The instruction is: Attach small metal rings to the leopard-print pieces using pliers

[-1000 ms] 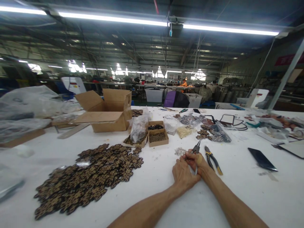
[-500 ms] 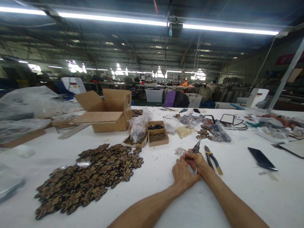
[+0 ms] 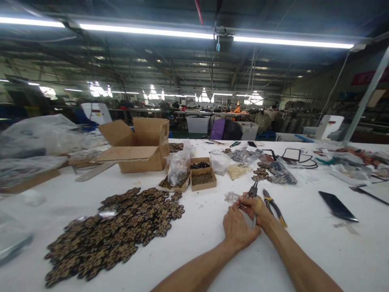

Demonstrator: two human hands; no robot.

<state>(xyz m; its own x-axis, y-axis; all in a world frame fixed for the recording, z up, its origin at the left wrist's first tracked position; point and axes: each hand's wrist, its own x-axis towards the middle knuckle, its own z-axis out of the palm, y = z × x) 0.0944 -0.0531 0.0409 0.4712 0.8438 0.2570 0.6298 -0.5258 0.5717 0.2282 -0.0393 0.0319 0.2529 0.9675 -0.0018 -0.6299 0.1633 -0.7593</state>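
Needle-nose pliers [image 3: 253, 190] are gripped in my right hand [image 3: 257, 207], jaws pointing away from me and a grey handle showing below the fingers. My left hand [image 3: 237, 227] is closed right beside it, fingertips meeting the right hand's fingers. Whatever the left fingers pinch is too small or hidden to make out. Just beyond the hands lies a little heap of small silvery metal pieces [image 3: 231, 197]. A second pair of pliers [image 3: 274, 207], with yellow and black handles, rests to the right. Leopard-print, dark-edged flat pieces [image 3: 121, 231] lie in a large overlapping spread on the left.
Small open boxes of metal studs [image 3: 203, 179] stand beyond the hands, near an open cardboard carton [image 3: 141, 160]. Clear plastic bags [image 3: 219, 161] sit behind. A dark phone-like slab [image 3: 338, 206] lies at right on the white table [image 3: 194, 255].
The whole view has shifted slightly downward. Both hands stay together around the pliers, with only a slight move to the right; nothing visibly taken up or let go.
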